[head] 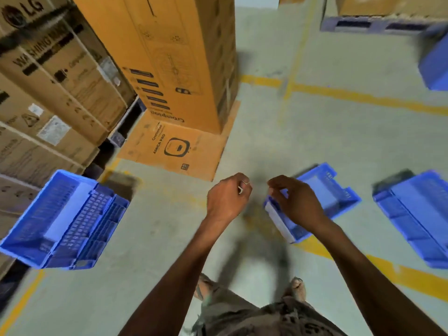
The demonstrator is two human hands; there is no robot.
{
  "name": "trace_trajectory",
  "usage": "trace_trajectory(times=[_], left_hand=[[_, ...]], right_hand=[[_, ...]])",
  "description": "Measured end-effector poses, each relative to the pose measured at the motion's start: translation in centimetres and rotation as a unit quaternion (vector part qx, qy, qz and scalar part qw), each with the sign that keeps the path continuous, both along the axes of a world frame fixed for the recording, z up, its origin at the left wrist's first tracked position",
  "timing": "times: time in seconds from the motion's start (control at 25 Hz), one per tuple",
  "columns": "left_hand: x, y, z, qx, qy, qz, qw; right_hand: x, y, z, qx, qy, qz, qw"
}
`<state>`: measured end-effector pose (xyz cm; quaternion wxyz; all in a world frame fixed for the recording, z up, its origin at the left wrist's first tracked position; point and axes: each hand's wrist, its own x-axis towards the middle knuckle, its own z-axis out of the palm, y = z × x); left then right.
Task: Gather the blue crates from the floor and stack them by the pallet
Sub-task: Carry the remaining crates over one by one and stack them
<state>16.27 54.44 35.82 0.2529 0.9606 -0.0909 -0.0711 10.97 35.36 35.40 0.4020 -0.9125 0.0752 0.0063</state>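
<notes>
Both grips empty: left hand point(228, 197) loosely curled, right hand point(297, 202) spread above my nearest blue plastic crate point(339, 190) on the floor.

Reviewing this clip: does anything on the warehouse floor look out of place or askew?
Yes. Blue crates lie scattered at odd angles: one at left, one under the right hand, one at far right, none stacked. A flattened cardboard box lies on the floor beneath the tall carton. Both hands are empty.
</notes>
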Motion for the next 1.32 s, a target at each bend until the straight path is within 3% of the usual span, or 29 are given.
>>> trace_trajectory(times=[0.4, 0.6, 0.72, 0.92, 1.04, 1.24, 1.32], left_hand=[[-2.0, -21.8, -4.4, -0.014, 0.080, -0.113, 0.990], [1.7, -30.9, -12.1, -0.031, 0.171, -0.168, 0.970], [3.6, -35.4, -17.4, -0.021, 0.212, -0.161, 0.964], [3.6, -40.8, -33.2, 0.019, 0.264, -0.114, 0.958], [0.4, -42.8, -45.1, 0.038, 0.305, -0.059, 0.950], [-6.4, -44.8, -61.8, 0.129, 0.217, -0.087, 0.964], [-7.7, -45.0, -65.7, 0.141, 0.201, -0.098, 0.964]], right_hand=[[-4.3, -21.6, -3.7, -0.006, 0.087, -0.070, 0.994], [-3.0, -29.3, -11.1, -0.071, 0.079, -0.112, 0.988], [-1.4, -33.5, -17.7, -0.094, 0.150, -0.109, 0.978], [0.9, -39.8, -33.6, -0.124, 0.266, -0.041, 0.955], [0.9, -41.7, -45.0, -0.201, 0.313, 0.084, 0.925], [-1.0, -43.4, -61.3, -0.311, 0.263, 0.262, 0.875], [-1.4, -43.2, -65.6, -0.352, 0.208, 0.299, 0.862]])
